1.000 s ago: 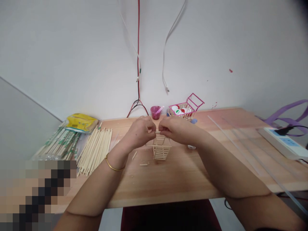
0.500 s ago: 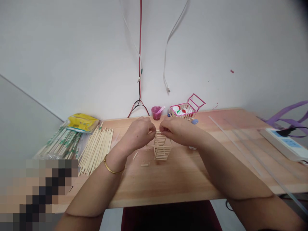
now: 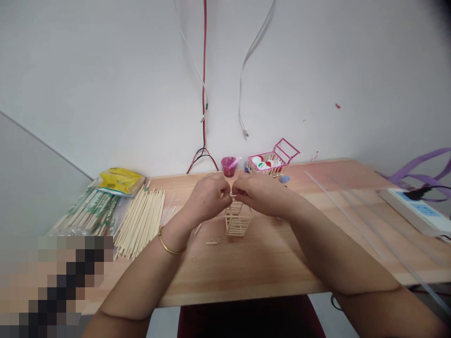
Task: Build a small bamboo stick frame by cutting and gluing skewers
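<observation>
A small openwork frame of thin wooden sticks (image 3: 237,226) rests on the table, with crossbars like ladder rungs. My left hand (image 3: 211,197) is closed in a pinch at the upper left of the frame. Facing it, my right hand (image 3: 264,193) pinches at the top right, its fingertips almost meeting those of the left. A bit of pale stick shows between the fingertips, but I cannot tell which hand grips it or whether it is joined to the frame. Both hands cover the frame's far upper part. Short stick offcuts (image 3: 211,242) lie just left of it.
Loose sticks (image 3: 143,223) lie left, beside wrapped chopsticks (image 3: 93,206) and a yellow packet (image 3: 120,181). Behind stand a purple cup (image 3: 229,167) and a pink-edged stick cart (image 3: 269,163) holding round discs. Clear strips (image 3: 347,213) and a power strip (image 3: 416,211) are right.
My left hand has shifted slightly right and down, its fingertips now overlapping the frame's top more. My right hand stays nearly in place, still pinched.
</observation>
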